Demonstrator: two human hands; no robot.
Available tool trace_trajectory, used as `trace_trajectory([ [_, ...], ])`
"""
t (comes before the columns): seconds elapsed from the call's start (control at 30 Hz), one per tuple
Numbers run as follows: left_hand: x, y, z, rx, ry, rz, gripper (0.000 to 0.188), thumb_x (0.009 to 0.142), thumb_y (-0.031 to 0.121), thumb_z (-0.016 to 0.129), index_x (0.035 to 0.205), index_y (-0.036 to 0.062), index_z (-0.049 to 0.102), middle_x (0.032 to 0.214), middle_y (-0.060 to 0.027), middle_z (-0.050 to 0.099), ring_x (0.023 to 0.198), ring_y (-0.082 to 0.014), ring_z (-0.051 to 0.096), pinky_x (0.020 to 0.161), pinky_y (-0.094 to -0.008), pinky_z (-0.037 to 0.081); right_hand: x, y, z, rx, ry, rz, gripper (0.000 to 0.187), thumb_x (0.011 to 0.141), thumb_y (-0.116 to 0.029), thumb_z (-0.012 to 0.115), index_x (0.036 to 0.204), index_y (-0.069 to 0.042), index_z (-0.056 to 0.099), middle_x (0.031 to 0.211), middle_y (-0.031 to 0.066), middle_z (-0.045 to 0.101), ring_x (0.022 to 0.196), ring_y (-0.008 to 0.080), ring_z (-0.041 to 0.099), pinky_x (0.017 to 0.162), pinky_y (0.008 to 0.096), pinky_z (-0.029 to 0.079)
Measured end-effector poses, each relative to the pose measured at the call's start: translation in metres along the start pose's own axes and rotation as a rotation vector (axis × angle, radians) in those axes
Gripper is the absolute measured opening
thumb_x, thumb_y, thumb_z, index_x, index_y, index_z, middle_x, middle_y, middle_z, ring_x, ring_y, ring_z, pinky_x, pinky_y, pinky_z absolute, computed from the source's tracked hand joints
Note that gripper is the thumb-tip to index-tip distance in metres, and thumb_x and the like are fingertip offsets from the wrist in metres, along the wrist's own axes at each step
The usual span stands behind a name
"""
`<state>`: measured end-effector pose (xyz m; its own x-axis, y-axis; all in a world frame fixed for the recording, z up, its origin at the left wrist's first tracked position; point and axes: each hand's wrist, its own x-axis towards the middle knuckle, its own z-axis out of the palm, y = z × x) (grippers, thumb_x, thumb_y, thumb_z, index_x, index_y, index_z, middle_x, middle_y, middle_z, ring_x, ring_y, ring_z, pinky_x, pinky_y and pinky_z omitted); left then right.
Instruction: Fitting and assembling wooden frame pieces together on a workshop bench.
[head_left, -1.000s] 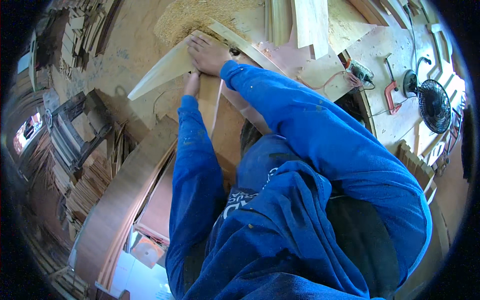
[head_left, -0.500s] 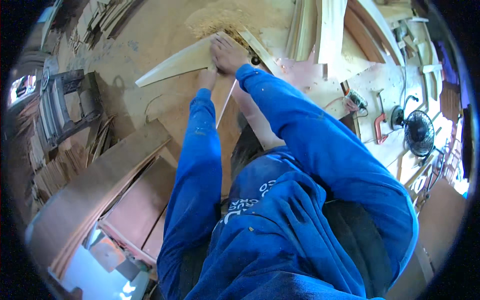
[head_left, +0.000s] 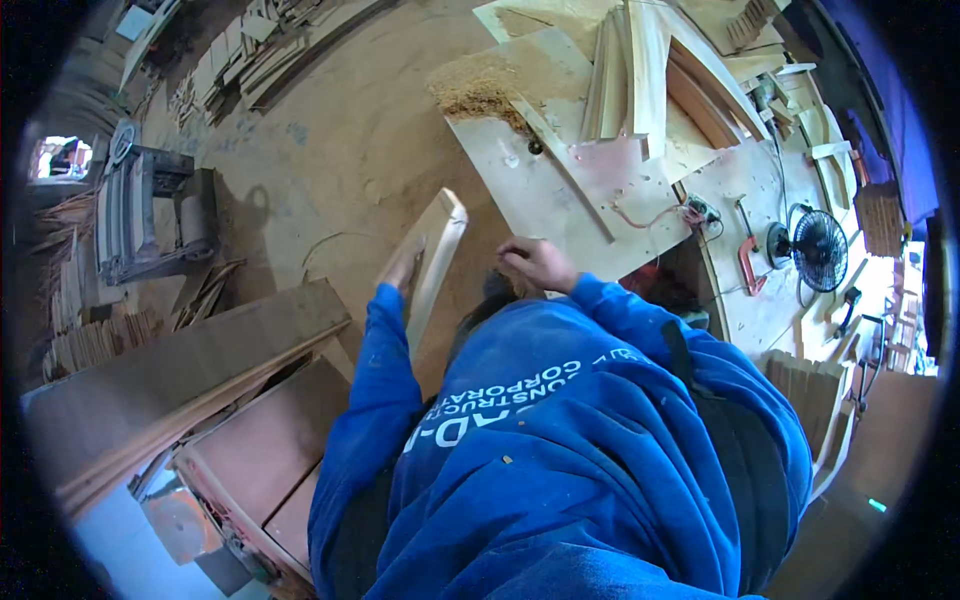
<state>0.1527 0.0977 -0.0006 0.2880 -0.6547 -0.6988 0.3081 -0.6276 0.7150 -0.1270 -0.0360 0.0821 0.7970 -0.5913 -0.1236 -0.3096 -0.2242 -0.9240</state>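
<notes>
A pale wooden board with a cut end is tilted up on edge in front of my torso, to the left of centre. My left hand is closed round its left side, and part of the fingers is hidden behind the wood. To the right, my right hand is apart from the board, near the workbench's front edge. Its fingers are curled in, with nothing seen in them. The workbench carries a narrow wooden strip and a heap of sawdust.
Curved wooden pieces stand at the bench's far side. A black fan, a red clamp and a corded power tool lie to the right. At left are a grey machine and a long brown panel.
The board has come off the bench toward my body and turned on edge in my left hand. My right hand has let go of it and drawn back. My view has swung left.
</notes>
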Motion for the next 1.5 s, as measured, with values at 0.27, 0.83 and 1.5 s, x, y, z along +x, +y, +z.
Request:
trace_trajectory([
  [0.27,-0.103,-0.012,-0.037,-0.385,-0.349,-0.283,0.06,0.092,0.06,0.032,0.092,0.0052,0.058,0.071,-0.0084,0.057,0.057,-0.0213,0.054,0.052,-0.0335,0.045,0.005,-0.006,0.001,-0.105,-0.096,0.151,0.028,0.089,-0.018,0.061,0.112,-0.004,0.064,0.097,0.0114,0.07,0.091,0.0207,0.068,0.082,0.0332,0.054],
  [0.83,-0.129,-0.038,-0.009,-0.417,-0.366,-0.041,0.056,0.094,0.056,0.039,0.103,0.0054,0.06,0.077,-0.0113,0.061,0.062,-0.0226,0.059,0.055,-0.0336,0.048,0.026,-0.097,0.05,-0.329,-0.074,-0.364,0.063,0.084,-0.018,0.058,0.141,-0.004,0.036,0.132,0.0247,0.052,0.111,0.0419,0.058,0.096,0.0463,0.048],
  [1.5,-0.122,-0.043,0.048,-0.398,-0.175,0.025,0.063,0.096,0.051,0.051,0.135,0.0013,0.05,0.124,-0.01,0.061,0.111,-0.0215,0.059,0.095,-0.032,0.047,-0.014,-0.093,0.006,-0.365,-0.209,0.069,0.036,0.083,-0.035,0.071,0.099,-0.003,0.071,0.088,0.0193,0.069,0.08,0.0338,0.069,0.072,0.0412,0.054],
])
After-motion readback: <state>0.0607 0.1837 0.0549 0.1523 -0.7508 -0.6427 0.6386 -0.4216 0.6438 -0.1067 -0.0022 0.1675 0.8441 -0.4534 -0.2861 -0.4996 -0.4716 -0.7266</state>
